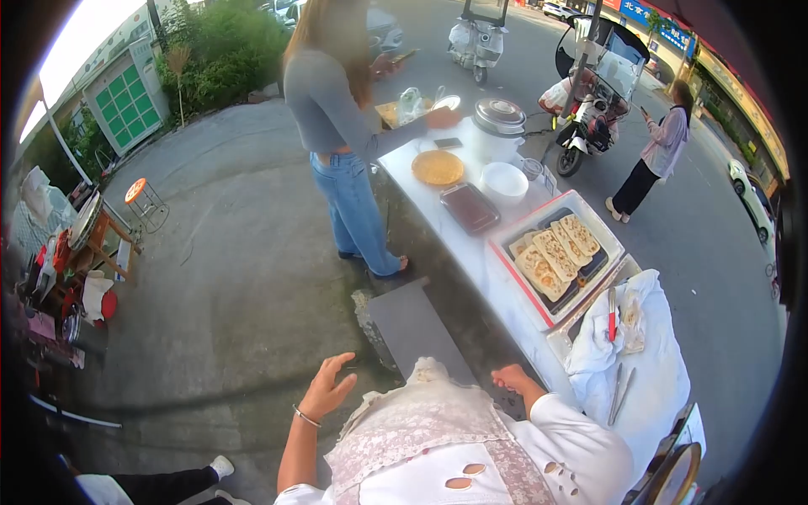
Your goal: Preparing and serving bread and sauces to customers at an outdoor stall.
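My left hand (325, 388), with a bracelet at its wrist, is raised over the pavement, fingers apart and holding nothing. Beside the near edge of the white table (464, 238), my right hand (512, 379) has curled fingers; whether anything is inside them cannot be told. On the table to the right, several flatbreads (555, 252) lie on a dark tray inside a white foam box (519, 285). Nearer lie a white cloth (590, 353), a red-handled knife (611, 315) and metal tongs (621, 394). Farther along are a dark lidded container (470, 208), a white bowl (504, 182) and a round yellow woven mat (437, 167).
A person in jeans (353, 189) stands at the table's left side, near a large lidded pot (499, 129). Another person (663, 142) stands beyond the table by a scooter (587, 126). An orange-topped stool (136, 190) is left; someone's legs (170, 483) show at lower left.
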Demonstrator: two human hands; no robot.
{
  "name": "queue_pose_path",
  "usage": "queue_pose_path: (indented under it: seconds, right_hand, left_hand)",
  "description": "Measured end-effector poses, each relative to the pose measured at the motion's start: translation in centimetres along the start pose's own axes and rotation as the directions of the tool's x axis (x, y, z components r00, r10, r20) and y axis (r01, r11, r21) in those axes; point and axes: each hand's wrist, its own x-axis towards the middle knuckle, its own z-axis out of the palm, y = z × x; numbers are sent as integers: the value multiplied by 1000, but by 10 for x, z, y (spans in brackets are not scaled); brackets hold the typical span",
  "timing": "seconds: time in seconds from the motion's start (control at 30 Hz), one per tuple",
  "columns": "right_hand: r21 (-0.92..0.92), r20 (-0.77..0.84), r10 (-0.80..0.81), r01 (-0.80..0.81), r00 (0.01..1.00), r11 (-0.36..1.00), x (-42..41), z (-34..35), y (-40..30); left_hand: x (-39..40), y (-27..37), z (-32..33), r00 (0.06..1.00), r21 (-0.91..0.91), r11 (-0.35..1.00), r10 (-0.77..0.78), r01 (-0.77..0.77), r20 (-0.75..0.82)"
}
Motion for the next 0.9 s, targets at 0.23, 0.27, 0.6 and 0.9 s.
queue_pose_path:
  seconds: [0.23,0.27,0.6,0.9]
  right_hand:
    - [27,-26,75,-75,997,997,-12,2,26]
    - [23,-45,109,-108,993,994,-14,2,29]
    - [53,0,81,-81,997,995,-1,8,12]
    - [-10,20,-10,10,1000,1000,6,18,5]
  left_hand:
    - [-84,-169,25,878,185,891,-446,415,175]
    - [-88,-175,28,907,87,929,-369,359,202]
    - [-66,-148,29,831,100,904,-422,415,362]
    - [-43,-86,28,923,465,874,-288,144,256]
